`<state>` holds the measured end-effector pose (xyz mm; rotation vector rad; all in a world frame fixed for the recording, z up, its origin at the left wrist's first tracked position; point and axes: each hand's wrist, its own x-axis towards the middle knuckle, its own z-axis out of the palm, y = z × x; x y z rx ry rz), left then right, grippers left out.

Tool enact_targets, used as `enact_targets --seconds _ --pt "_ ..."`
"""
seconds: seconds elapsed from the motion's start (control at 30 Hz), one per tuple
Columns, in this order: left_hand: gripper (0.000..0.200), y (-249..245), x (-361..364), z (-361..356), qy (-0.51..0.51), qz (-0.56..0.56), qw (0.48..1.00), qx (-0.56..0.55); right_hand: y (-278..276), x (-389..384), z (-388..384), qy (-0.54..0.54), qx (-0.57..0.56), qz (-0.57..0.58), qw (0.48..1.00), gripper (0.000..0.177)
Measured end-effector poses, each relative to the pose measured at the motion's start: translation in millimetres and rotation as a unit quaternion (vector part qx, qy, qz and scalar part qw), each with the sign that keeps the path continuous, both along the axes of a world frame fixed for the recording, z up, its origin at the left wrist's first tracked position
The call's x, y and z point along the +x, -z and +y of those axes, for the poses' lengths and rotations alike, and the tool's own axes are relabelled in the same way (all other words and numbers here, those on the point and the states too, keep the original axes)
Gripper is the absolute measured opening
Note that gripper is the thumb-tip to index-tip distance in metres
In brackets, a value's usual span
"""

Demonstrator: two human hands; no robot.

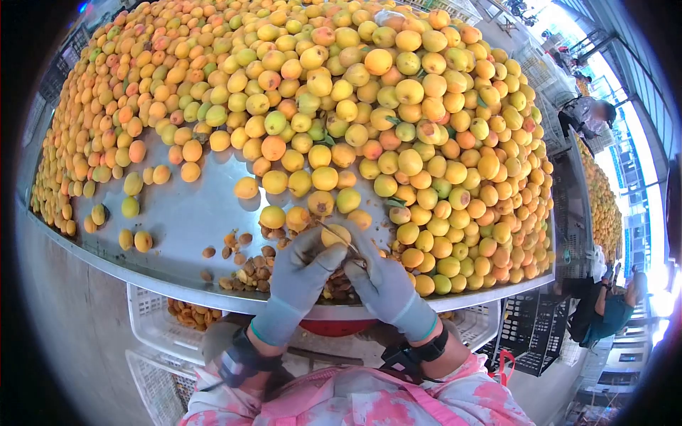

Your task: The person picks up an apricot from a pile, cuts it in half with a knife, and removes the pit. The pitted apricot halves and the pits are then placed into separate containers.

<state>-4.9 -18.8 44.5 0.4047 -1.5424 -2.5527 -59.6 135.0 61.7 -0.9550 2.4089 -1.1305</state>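
Observation:
My left hand (302, 266), in a grey glove, is closed around a yellow apricot (335, 235) at the table's front edge. Against that fruit, my gloved right hand (383, 280) is closed with a thin, dark, blade-like tool (353, 248) at its fingers; most of the tool is hidden by the glove. Brown apricot pits (249, 271) lie in a loose pile just left of and beneath my hands. A big heap of whole apricots (305, 92) covers much of the metal table (181, 227), reaching close to both hands.
Under the table edge, a white crate (153, 323) on the left holds apricot pieces (192, 314). At the right stand black crates (533, 330). One person (614, 305) is beside another fruit-covered table (600, 206), and a second person (586, 117) is farther back.

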Motion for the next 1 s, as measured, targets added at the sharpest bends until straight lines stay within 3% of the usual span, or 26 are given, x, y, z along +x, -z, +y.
enact_targets --seconds 0.03,0.1,0.23,0.3,0.43,0.5,0.63,0.7,0.83,0.9,1.0 --pt "0.022 -0.3 -0.1 -3.3 0.002 -0.001 1.000 -0.001 2.0 0.2 0.2 0.002 -0.001 -0.001 1.000 0.061" --pt "0.021 -1.7 -2.2 -9.6 0.033 0.021 0.980 -0.196 6.1 -1.0 1.0 -0.005 0.019 0.033 0.999 0.064" --pt "0.024 -2.4 -5.3 -4.0 0.019 -0.017 0.987 -0.157 8.3 3.1 -1.5 0.019 0.023 0.007 1.000 0.065" --pt "0.027 4.4 -8.0 1.8 -0.021 0.019 0.996 -0.086 10.4 4.3 -2.5 0.020 -0.001 0.037 0.999 0.065" --pt "0.031 3.7 -9.1 3.1 -0.026 0.011 0.991 -0.128 11.3 4.4 -2.0 0.006 -0.051 0.029 0.998 0.065" --pt "0.031 -1.5 -9.3 1.0 -0.009 -0.011 0.991 -0.135 2.9 7.6 -1.9 0.015 0.045 -0.039 0.998 0.065" --pt "0.029 -6.0 -9.6 -0.5 -0.004 -0.028 0.990 -0.139 3.7 7.4 -1.8 0.010 0.039 -0.016 0.999 0.064" --pt "0.029 -3.3 -8.3 -2.8 0.006 -0.009 0.990 -0.138 -4.3 7.4 -3.1 0.017 -0.003 -0.072 0.997 0.054" --pt "0.028 2.8 -8.4 -2.2 0.009 -0.004 0.994 -0.106 1.1 7.4 -3.0 0.014 -0.011 -0.057 0.998 0.054" --pt "0.029 7.8 -7.5 -5.0 0.035 0.003 0.990 -0.139 6.9 7.9 -2.1 0.014 -0.068 -0.045 0.997 0.059" --pt "0.017 4.0 -9.9 -3.9 0.028 0.029 0.981 -0.188 0.4 6.7 -0.3 0.019 -0.053 -0.084 0.995 0.058"
